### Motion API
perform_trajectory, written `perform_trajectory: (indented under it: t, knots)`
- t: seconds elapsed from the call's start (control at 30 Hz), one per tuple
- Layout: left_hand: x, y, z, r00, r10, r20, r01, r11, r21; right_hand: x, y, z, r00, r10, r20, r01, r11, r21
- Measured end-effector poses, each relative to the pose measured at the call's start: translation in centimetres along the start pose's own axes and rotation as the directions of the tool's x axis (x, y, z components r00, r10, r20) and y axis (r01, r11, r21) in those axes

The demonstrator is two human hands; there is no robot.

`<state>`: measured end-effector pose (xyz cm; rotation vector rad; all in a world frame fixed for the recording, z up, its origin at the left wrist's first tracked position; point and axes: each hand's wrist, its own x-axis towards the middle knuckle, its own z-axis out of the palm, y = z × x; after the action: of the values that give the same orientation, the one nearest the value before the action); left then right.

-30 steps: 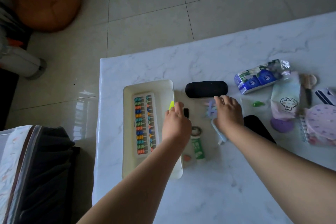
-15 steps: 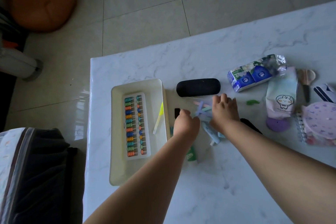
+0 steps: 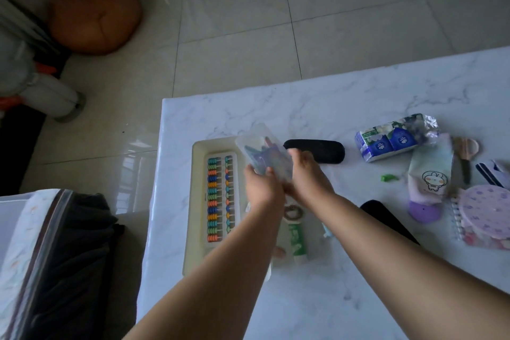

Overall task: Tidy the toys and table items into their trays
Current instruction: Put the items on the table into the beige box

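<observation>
A cream tray (image 3: 197, 201) lies at the left end of the marble table and holds a bead abacus (image 3: 220, 199). Above the tray's right rim, my left hand (image 3: 262, 188) and my right hand (image 3: 306, 176) together grip a clear plastic box (image 3: 262, 154) with several coloured sticks inside; the box is tilted and blurred. Below my hands on the table lie a ring-shaped item (image 3: 294, 212) and a green tube (image 3: 298, 240). Part of a pale blue piece (image 3: 327, 230) shows beside my right forearm.
A black case (image 3: 320, 150) lies just behind my hands. To the right are a tissue pack (image 3: 392, 138), a small green piece (image 3: 389, 177), a bunny sock (image 3: 429, 176), scissors (image 3: 465, 154), a purple notebook (image 3: 485, 215) and a black object (image 3: 386, 218). A bag (image 3: 49, 257) sits left.
Both hands have gathered the coloured sticks' clear box off the table and lifted it up over the tray's right edge. The yellow stick seen in the tray earlier is hidden now.
</observation>
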<state>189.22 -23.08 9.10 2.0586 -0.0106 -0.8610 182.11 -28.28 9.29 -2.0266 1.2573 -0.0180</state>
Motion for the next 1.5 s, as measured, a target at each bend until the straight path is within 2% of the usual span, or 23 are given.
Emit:
perform_trajectory:
  t: [0.1,0.2,0.27,0.37,0.57,0.63,0.7,0.77,0.8,0.9,1.0,1.07,1.13,1.23,1.33,1.4,1.5]
  knots:
    - [2.3,-0.1,-3.5,0.996,0.006,-0.093,-0.008,1.000,-0.026,0.4,-2.5,1.4,0.990,-0.059,0.127,0.060,0.998,-0.001]
    - [5.2,-1.7,-6.3,0.995,-0.070,-0.077,0.072,0.997,0.022,0.6,-3.8,4.0,0.982,-0.073,0.172,0.092,0.990,-0.106]
    - [6.8,-2.9,-7.2,0.992,-0.123,-0.016,0.124,0.990,0.073,0.6,-4.1,5.6,0.985,-0.065,0.160,0.097,0.975,-0.199]
    - [7.9,-3.9,-7.2,0.990,-0.130,0.051,0.120,0.977,0.177,0.8,-4.0,7.1,0.994,-0.057,0.092,0.078,0.965,-0.250]
    - [8.8,-4.7,-5.3,0.985,-0.045,0.169,-0.016,0.939,0.343,1.8,-3.3,8.8,0.994,-0.102,0.036,0.108,0.965,-0.240]
    - [9.4,-4.6,-5.2,0.981,0.008,0.193,-0.103,0.866,0.489,2.1,-3.1,8.9,0.992,-0.122,0.009,0.122,0.979,-0.164]
    - [10.1,-4.4,-5.3,0.978,0.066,0.199,-0.181,0.744,0.643,2.5,-3.1,8.7,0.986,-0.154,-0.062,0.152,0.988,-0.031]
    - [10.4,-4.2,-5.3,0.974,0.118,0.192,-0.223,0.613,0.758,2.9,-2.8,8.1,0.973,-0.155,-0.169,0.161,0.987,0.021]
    - [10.5,-4.1,-5.2,0.972,0.122,0.199,-0.232,0.594,0.770,3.2,-2.5,7.6,0.966,-0.136,-0.220,0.141,0.990,0.005]
    - [10.6,-4.0,-5.1,0.953,0.128,0.275,-0.293,0.623,0.725,4.8,-0.6,6.0,0.943,-0.050,-0.330,0.007,0.991,-0.131]
    - [10.9,-3.8,-5.2,0.942,0.176,0.287,-0.333,0.612,0.717,7.3,2.2,4.7,0.970,0.121,-0.212,-0.195,0.905,-0.378]
    - [11.0,-3.5,-5.2,0.938,0.211,0.274,-0.345,0.615,0.709,8.5,4.1,4.1,0.968,0.220,-0.118,-0.249,0.824,-0.509]
    - [10.9,-3.2,-5.3,0.936,0.226,0.271,-0.352,0.653,0.670,8.9,5.4,4.0,0.961,0.251,-0.114,-0.271,0.788,-0.553]
    - [10.6,-3.1,-5.3,0.930,0.252,0.268,-0.367,0.696,0.618,8.4,5.8,4.7,0.953,0.208,-0.219,-0.294,0.808,-0.510]
    - [10.2,-3.3,-5.4,0.924,0.277,0.263,-0.381,0.715,0.586,7.2,5.2,5.7,0.923,0.352,-0.153,-0.384,0.839,-0.385]
    - [9.7,-3.2,-5.2,0.920,0.293,0.260,-0.391,0.723,0.569,6.4,4.6,5.6,0.910,0.394,-0.128,-0.414,0.867,-0.276]
    - [8.7,-2.6,-5.3,0.910,0.355,0.214,-0.413,0.733,0.540,5.5,2.6,4.2,0.921,0.293,-0.256,-0.309,0.951,-0.024]
